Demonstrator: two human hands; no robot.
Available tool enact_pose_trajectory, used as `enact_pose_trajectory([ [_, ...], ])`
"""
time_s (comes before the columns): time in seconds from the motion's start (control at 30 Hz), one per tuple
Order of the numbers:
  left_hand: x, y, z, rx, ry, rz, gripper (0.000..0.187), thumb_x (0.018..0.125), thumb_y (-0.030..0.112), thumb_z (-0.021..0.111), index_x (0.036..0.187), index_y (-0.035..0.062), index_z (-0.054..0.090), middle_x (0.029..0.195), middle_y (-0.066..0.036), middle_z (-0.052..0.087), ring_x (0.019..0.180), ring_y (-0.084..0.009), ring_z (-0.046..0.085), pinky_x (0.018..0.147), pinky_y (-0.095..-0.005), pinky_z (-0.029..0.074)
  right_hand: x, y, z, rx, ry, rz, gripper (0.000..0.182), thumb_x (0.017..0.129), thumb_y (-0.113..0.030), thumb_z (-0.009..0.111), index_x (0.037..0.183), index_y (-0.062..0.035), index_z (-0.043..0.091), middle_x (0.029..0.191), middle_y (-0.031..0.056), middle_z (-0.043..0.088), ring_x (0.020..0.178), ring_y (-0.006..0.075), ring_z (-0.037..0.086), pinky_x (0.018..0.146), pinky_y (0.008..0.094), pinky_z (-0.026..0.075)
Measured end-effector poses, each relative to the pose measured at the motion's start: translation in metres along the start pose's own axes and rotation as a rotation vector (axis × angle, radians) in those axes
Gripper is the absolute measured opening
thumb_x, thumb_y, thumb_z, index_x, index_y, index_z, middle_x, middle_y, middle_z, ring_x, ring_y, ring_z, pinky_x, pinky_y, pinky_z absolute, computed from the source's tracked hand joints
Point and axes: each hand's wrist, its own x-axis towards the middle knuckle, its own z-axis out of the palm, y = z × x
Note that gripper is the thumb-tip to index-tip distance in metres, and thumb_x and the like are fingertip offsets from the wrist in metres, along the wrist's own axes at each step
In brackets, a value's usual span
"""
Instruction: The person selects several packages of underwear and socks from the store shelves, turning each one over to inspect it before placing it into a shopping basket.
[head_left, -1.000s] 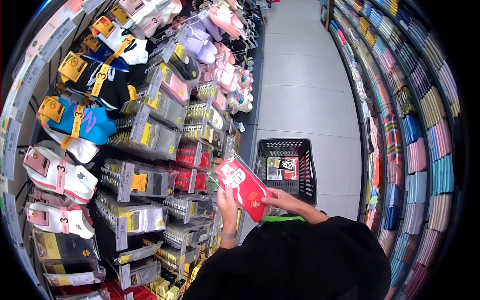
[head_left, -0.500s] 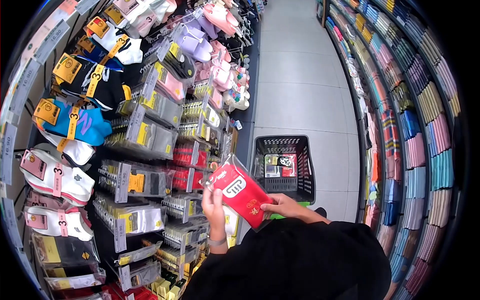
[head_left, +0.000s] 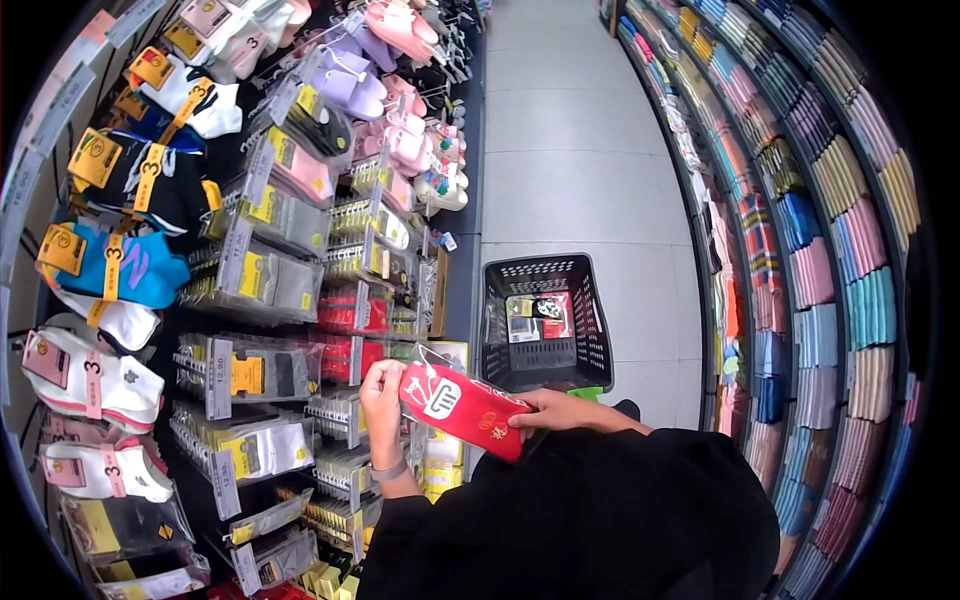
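A red packet (head_left: 462,415) in a clear wrapper, with a white label and gold print, is held between my two hands. My left hand (head_left: 383,400) has its fingers pinched on the packet's left end. At the right end, my right hand (head_left: 555,411) grips the edge with the thumb on top; its other fingers are hidden beneath. Just beyond the packet stands a black basket (head_left: 598,350) on the floor, with a few flat packages (head_left: 538,316) lying in it.
Packaged socks (head_left: 120,270) hang on the left rack beside grey packets (head_left: 285,285) and red packets (head_left: 352,312). Slippers (head_left: 350,80) hang farther up. Shelves of folded cloth (head_left: 815,270) line the right side. A tiled floor (head_left: 570,120) runs between them.
Both hands and the packet have moved slightly left in view, and the packet now lies closer to horizontal. The surroundings have shifted left with the camera.
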Motion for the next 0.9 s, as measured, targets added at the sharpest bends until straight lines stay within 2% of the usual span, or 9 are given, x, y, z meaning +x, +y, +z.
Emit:
enact_pose_trajectory([
  [0.2,0.018,-0.057,0.009,0.07,0.063,0.059,0.017,0.095,0.016,0.052,0.089,0.0009,0.058,0.08,0.001,0.056,0.072,-0.0033,0.048,0.066,-0.0198,0.041,-0.002,0.02,-0.013,0.205,-0.021,0.074,0.032,0.094,-0.021,0.053,0.117,0.0017,0.049,0.094,0.0083,0.064,0.078,0.0136,0.065,0.069,0.0262,0.053],
  [0.27,0.027,-0.093,0.01,-0.21,0.059,-0.066,0.018,0.096,0.017,0.051,0.092,0.0009,0.059,0.082,0.0,0.057,0.072,-0.0053,0.051,0.066,-0.0209,0.043,-0.004,0.033,-0.024,0.202,0.023,0.07,0.033,0.094,-0.02,0.054,0.117,0.0028,0.049,0.091,0.009,0.065,0.077,0.0153,0.066,0.069,0.027,0.053],
  [0.33,0.019,-0.085,0.039,-0.476,0.073,-0.343,0.025,0.097,0.025,0.048,0.107,0.003,0.055,0.092,-0.005,0.061,0.08,-0.0133,0.06,0.073,-0.0288,0.051,-0.008,0.051,-0.04,0.207,0.107,0.07,0.032,0.093,-0.017,0.055,0.117,0.0037,0.049,0.09,0.0098,0.066,0.077,0.0174,0.066,0.071,0.0279,0.053],
  [0.4,0.013,-0.157,0.043,-0.682,-0.175,-0.556,0.036,0.098,0.032,0.043,0.116,0.0025,0.052,0.104,-0.012,0.063,0.09,-0.0211,0.063,0.078,-0.0354,0.053,-0.013,0.067,-0.058,0.227,0.239,0.06,0.03,0.093,-0.016,0.056,0.115,0.0031,0.051,0.09,0.0099,0.066,0.076,0.0169,0.066,0.072,0.027,0.053],
  [0.5,-0.026,-0.177,0.1,-0.579,-0.437,-0.797,0.029,0.095,0.024,0.051,0.114,0.0031,0.053,0.101,-0.011,0.063,0.087,-0.0219,0.063,0.075,-0.0356,0.052,-0.024,0.079,-0.086,0.295,0.27,0.193,0.031,0.093,-0.017,0.055,0.117,0.0018,0.051,0.093,0.0108,0.066,0.075,0.0174,0.067,0.068,0.0281,0.055],
  [0.6,-0.043,-0.193,0.154,-0.474,-0.465,-0.798,0.022,0.093,0.021,0.053,0.109,0.0045,0.056,0.098,-0.01,0.064,0.084,-0.0203,0.063,0.073,-0.035,0.052,-0.027,0.112,-0.11,0.361,0.268,0.286,0.037,0.093,-0.018,0.054,0.124,0.0006,0.047,0.099,0.0133,0.065,0.075,0.0201,0.068,0.064,0.0298,0.056],
  [0.7,-0.027,-0.245,0.192,-0.638,-0.382,-0.888,0.017,0.092,0.019,0.056,0.103,0.0059,0.058,0.094,-0.008,0.064,0.08,-0.0185,0.062,0.07,-0.0338,0.051,-0.034,0.144,-0.126,0.477,0.652,0.197,0.048,0.095,-0.021,0.052,0.133,0.0008,0.036,0.114,0.0179,0.058,0.085,0.0246,0.066,0.069,0.0333,0.057],
  [0.8,0.003,-0.317,0.218,-0.711,-0.289,-1.0,0.013,0.09,0.017,0.058,0.097,0.0058,0.058,0.088,-0.007,0.064,0.076,-0.0182,0.061,0.067,-0.0324,0.051,-0.061,0.182,-0.143,0.509,0.935,0.161,0.051,0.094,-0.018,0.05,0.136,0.0015,0.03,0.107,0.0162,0.061,0.089,0.024,0.064,0.072,0.0333,0.056],
  [0.9,0.04,-0.362,0.248,-0.749,-0.133,-1.105,0.011,0.089,0.015,0.059,0.094,0.0052,0.058,0.081,-0.007,0.062,0.071,-0.019,0.06,0.065,-0.0317,0.051,-0.092,0.201,-0.146,0.501,1.005,0.243,0.044,0.095,-0.019,0.048,0.132,0.0026,0.036,0.106,0.0153,0.061,0.088,0.0219,0.063,0.074,0.0323,0.055],
])
